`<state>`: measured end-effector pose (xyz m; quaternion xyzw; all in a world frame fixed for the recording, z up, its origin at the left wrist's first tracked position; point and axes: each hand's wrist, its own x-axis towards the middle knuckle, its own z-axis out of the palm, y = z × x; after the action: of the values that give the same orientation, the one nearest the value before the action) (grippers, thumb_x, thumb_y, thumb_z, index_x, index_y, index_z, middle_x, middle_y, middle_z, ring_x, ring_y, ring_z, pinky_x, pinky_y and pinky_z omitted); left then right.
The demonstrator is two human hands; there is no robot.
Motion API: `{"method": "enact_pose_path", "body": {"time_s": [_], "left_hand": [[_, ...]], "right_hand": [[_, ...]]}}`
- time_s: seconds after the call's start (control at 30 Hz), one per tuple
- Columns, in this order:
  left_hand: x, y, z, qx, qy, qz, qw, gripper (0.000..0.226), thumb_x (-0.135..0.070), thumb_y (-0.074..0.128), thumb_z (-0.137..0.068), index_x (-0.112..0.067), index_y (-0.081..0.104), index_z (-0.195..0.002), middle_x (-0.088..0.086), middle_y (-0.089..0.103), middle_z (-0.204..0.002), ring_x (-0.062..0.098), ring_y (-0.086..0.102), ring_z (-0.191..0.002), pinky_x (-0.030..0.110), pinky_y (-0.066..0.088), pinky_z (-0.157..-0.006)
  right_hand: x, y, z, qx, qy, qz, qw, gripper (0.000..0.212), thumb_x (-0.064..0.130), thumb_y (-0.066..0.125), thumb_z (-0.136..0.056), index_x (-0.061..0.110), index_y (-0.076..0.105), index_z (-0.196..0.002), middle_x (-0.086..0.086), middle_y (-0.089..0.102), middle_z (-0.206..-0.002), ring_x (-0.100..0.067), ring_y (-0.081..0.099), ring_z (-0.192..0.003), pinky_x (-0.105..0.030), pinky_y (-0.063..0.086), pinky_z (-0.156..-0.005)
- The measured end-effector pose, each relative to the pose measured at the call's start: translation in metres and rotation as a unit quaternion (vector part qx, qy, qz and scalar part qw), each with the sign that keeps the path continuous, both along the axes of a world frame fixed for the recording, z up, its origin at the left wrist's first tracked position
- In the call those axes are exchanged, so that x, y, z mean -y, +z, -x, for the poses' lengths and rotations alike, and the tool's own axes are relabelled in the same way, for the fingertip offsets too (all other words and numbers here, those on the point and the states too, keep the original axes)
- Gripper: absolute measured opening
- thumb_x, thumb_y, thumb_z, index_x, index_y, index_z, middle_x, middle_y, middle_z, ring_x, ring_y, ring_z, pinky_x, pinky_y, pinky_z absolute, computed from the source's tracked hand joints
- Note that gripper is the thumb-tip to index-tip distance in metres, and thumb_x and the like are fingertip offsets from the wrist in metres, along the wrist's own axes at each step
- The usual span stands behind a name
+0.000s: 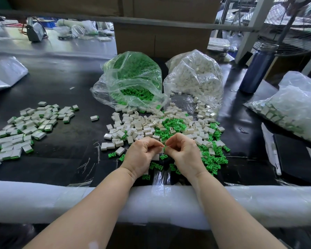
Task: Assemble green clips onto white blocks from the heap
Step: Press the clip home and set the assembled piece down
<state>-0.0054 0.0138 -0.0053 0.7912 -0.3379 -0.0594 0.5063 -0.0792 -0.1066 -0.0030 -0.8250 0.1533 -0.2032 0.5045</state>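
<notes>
A mixed heap of white blocks (138, 126) and green clips (212, 160) lies on the black table in front of me. Over its near edge, my left hand (144, 155) is closed on a white block (161, 150), mostly hidden by the fingers. My right hand (183, 151) pinches a small green clip (165, 146) against that block's end; the fingertips of both hands meet there. A pile of assembled blocks with green ends (23, 130) lies at the left.
An open bag of green clips (133, 78) and a bag of white blocks (196, 76) stand behind the heap. At the right are a filled bag (294, 106) and a dark blue bottle (257, 69). White foam padding (43, 200) covers the near table edge.
</notes>
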Motion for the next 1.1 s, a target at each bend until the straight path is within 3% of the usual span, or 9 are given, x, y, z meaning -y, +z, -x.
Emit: {"method": "enact_pose_path", "body": {"time_s": [0.1, 0.33, 0.5, 0.7, 0.87, 0.97, 1.1], "left_hand": [[-0.0002, 0.0007, 0.0007, 0.003, -0.002, 0.0, 1.0, 0.009, -0.005, 0.064, -0.083, -0.008, 0.072, -0.088, -0.012, 0.059, -0.077, -0.002, 0.055, -0.073, 0.003, 0.042, -0.071], [-0.0007, 0.0007, 0.0006, 0.016, -0.004, -0.012, 1.0, 0.009, -0.005, 0.065, -0.083, -0.008, 0.072, -0.087, -0.011, 0.06, -0.077, 0.001, 0.056, -0.075, 0.009, 0.046, -0.074], [-0.0004, 0.0005, 0.0009, 0.015, -0.011, -0.014, 1.0, 0.008, -0.003, 0.066, -0.082, -0.005, 0.072, -0.087, 0.0, 0.063, -0.082, 0.013, 0.058, -0.08, 0.024, 0.049, -0.082], [-0.0005, -0.001, 0.0003, 0.028, -0.026, -0.021, 0.999, 0.008, -0.002, 0.066, -0.082, -0.003, 0.072, -0.087, -0.005, 0.059, -0.076, 0.018, 0.06, -0.076, 0.033, 0.052, -0.08], [0.0007, -0.0038, -0.0005, 0.054, -0.012, -0.017, 0.998, 0.011, -0.006, 0.067, -0.082, -0.006, 0.073, -0.09, -0.008, 0.06, -0.077, 0.012, 0.058, -0.075, 0.015, 0.048, -0.075], [0.0013, -0.005, 0.0, 0.06, -0.004, -0.005, 0.998, 0.014, -0.009, 0.067, -0.082, -0.007, 0.072, -0.095, 0.001, 0.065, -0.084, 0.014, 0.062, -0.077, 0.018, 0.049, -0.076], [0.0021, -0.0069, -0.0001, 0.081, -0.013, -0.032, 0.996, 0.03, -0.01, 0.073, -0.077, -0.009, 0.068, -0.107, -0.001, 0.063, -0.092, 0.014, 0.059, -0.079, 0.014, 0.047, -0.076]], "right_hand": [[-0.0001, 0.0016, 0.0002, -0.002, 0.007, -0.004, 1.0, 0.023, -0.002, 0.067, -0.08, 0.019, 0.058, -0.075, 0.003, 0.061, -0.071, -0.009, 0.056, -0.068, -0.024, 0.05, -0.068], [0.0, 0.0028, 0.0, -0.006, 0.021, -0.012, 1.0, 0.029, -0.003, 0.067, -0.079, 0.022, 0.056, -0.07, 0.006, 0.06, -0.07, -0.004, 0.055, -0.066, -0.011, 0.045, -0.063], [0.0008, 0.0029, 0.0005, -0.006, 0.03, -0.016, 0.999, 0.028, -0.004, 0.067, -0.079, 0.021, 0.057, -0.07, 0.005, 0.06, -0.071, -0.006, 0.055, -0.067, -0.012, 0.046, -0.064], [0.0013, 0.0019, 0.0, -0.011, 0.045, -0.022, 0.999, 0.028, -0.004, 0.067, -0.079, 0.021, 0.057, -0.071, 0.004, 0.062, -0.073, -0.008, 0.057, -0.069, -0.013, 0.048, -0.066], [0.0015, -0.0012, -0.0023, -0.001, 0.033, -0.015, 0.999, 0.027, -0.002, 0.067, -0.08, 0.022, 0.057, -0.073, 0.001, 0.064, -0.075, -0.014, 0.06, -0.073, -0.022, 0.052, -0.071], [0.0013, -0.0024, -0.0035, 0.01, 0.01, -0.027, 1.0, 0.02, 0.001, 0.068, -0.08, 0.018, 0.059, -0.078, -0.005, 0.065, -0.079, -0.02, 0.062, -0.077, -0.03, 0.053, -0.073], [0.002, -0.0027, -0.0033, 0.017, -0.013, -0.03, 0.999, 0.017, 0.003, 0.066, -0.082, 0.019, 0.062, -0.078, -0.002, 0.066, -0.078, -0.015, 0.062, -0.075, -0.022, 0.052, -0.069]]}}
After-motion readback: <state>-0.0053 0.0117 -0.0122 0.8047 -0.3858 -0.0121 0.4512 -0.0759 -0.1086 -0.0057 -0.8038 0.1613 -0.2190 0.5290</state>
